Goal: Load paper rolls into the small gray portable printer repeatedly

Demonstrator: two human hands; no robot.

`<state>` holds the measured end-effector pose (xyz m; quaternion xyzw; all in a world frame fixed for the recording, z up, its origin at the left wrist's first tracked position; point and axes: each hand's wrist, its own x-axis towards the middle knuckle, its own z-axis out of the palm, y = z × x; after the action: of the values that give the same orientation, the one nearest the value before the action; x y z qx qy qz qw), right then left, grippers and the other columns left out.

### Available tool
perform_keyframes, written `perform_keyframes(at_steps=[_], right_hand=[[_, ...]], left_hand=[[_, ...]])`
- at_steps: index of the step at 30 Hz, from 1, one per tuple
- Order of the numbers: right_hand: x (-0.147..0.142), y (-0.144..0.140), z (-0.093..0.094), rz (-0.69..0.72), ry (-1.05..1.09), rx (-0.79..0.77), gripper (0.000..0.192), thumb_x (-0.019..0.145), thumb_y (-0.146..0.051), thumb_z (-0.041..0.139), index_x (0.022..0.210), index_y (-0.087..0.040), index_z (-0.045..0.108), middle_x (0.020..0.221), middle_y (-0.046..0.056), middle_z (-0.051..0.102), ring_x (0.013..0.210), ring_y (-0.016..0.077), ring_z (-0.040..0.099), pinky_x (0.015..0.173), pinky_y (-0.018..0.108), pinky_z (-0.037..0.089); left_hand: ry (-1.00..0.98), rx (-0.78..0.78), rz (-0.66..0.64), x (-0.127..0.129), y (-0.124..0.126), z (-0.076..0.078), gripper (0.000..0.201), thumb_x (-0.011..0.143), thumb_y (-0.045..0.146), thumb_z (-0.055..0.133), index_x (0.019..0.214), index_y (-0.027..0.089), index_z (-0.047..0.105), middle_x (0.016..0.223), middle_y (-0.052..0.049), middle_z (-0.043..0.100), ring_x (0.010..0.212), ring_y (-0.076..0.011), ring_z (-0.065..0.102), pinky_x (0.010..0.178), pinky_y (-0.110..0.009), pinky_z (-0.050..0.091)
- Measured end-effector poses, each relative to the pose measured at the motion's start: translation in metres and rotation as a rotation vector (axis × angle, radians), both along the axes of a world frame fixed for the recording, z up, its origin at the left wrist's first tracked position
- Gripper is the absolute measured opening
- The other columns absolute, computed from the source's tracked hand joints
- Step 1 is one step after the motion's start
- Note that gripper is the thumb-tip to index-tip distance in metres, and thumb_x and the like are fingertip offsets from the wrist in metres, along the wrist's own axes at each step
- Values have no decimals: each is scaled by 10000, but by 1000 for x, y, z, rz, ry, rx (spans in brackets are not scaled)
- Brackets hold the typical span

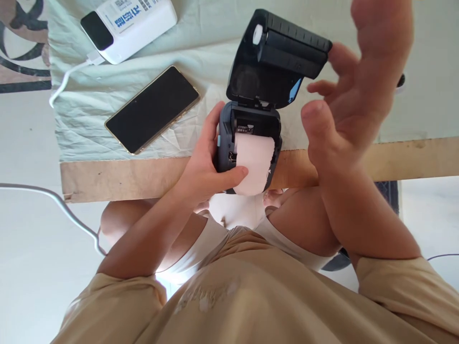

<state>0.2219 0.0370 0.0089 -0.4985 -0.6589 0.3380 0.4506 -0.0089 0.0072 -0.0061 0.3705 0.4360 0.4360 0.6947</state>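
Head view: printer [247, 138] sits at the near edge of the desk [143, 177], lid [279, 52] swung fully up. Paper roll [255, 162] seated in the open bay, white, loose end facing the person. Left hand [204, 165] wraps the printer's left side, thumb pressed on the roll. Right hand [355, 95] raised beside the lid, fingers spread, holding nothing; a fingertip may touch the lid's corner, hard to tell. Phone [152, 109] and power bank [129, 26] lie apart on the cloth. Judgement: printer rigid, light, best gripped by its sides; paper thin, creases easily.
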Motion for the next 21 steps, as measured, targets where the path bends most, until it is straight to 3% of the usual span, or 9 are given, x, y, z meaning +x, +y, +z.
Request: perform_keyframes(at_steps=[1, 3, 4, 6, 9, 14, 19, 21], right_hand=[[-1, 2, 0, 5, 50, 39, 558, 1055, -609, 691, 1569, -702, 494, 1819, -208, 290, 1662, 296, 447, 1244, 457, 557], [-6, 7, -4, 5, 117, 253, 397, 1053, -527, 735, 1431, -638, 690, 1526, -92, 646, 1318, 261, 694, 1096, 437, 634], [-9, 9, -6, 49, 112, 312, 295, 1050, -471, 750, 1323, -581, 771, 1330, -53, 725, 1199, 242, 715, 1088, 439, 636], [-14, 12, -12, 145, 47, 372, 103, 1018, -385, 776, 1081, -436, 840, 1081, 7, 728, 1124, 246, 709, 1137, 487, 626], [-16, 12, -18, 235, -59, 390, 34, 939, -343, 805, 970, -341, 791, 1136, 55, 699, 1150, 277, 705, 1174, 567, 624], [-14, 8, -21, 282, -109, 289, 194, 944, -402, 771, 1122, -329, 747, 1329, 85, 671, 1319, 301, 647, 1147, 537, 646], [-14, 12, -24, 373, 28, 103, 361, 961, -558, 781, 1194, -300, 683, 1446, 88, 655, 1451, 330, 602, 1235, 567, 588], [-14, 14, -25, 434, 130, -2, 517, 946, -624, 810, 1306, -305, 621, 1411, 77, 669, 1352, 299, 665, 1137, 505, 647]], left_hand=[[2, -4, -5, 0, 0, 1, 1116, 706, 192, 932, 1697, 326, 438, 1537, -82, 734, 1206, -294, 785, 890, -324, 672], [3, -4, -1, 0, 1, -1, 1134, 688, 210, 940, 1695, 329, 434, 1537, -88, 728, 1238, -316, 777, 876, -325, 668], [3, -2, 1, 0, 1, -3, 1134, 685, 217, 948, 1692, 325, 437, 1517, -87, 736, 1227, -318, 778, 857, -319, 665], [-23, 5, 28, -1, 2, -9, 1135, 690, 245, 969, 1692, 310, 440, 1482, -84, 750, 1177, -314, 788, 814, -308, 660], [-93, 18, 64, -2, 2, -14, 1156, 671, 301, 1013, 1686, 308, 461, 1499, -79, 743, 1209, -338, 787, 831, -316, 682], [-29, 34, 55, -1, 2, -14, 1195, 693, 334, 1001, 1742, 362, 428, 1639, -77, 650, 1404, -409, 725, 926, -408, 726], [-38, 117, 12, -4, 1, -21, 1185, 696, 396, 1012, 1740, 351, 453, 1646, -99, 654, 1390, -445, 731, 896, -441, 742], [-106, 142, 0, -4, 1, -25, 1063, 734, 455, 998, 1684, 377, 527, 1606, -87, 689, 1376, -452, 746, 824, -423, 742]])
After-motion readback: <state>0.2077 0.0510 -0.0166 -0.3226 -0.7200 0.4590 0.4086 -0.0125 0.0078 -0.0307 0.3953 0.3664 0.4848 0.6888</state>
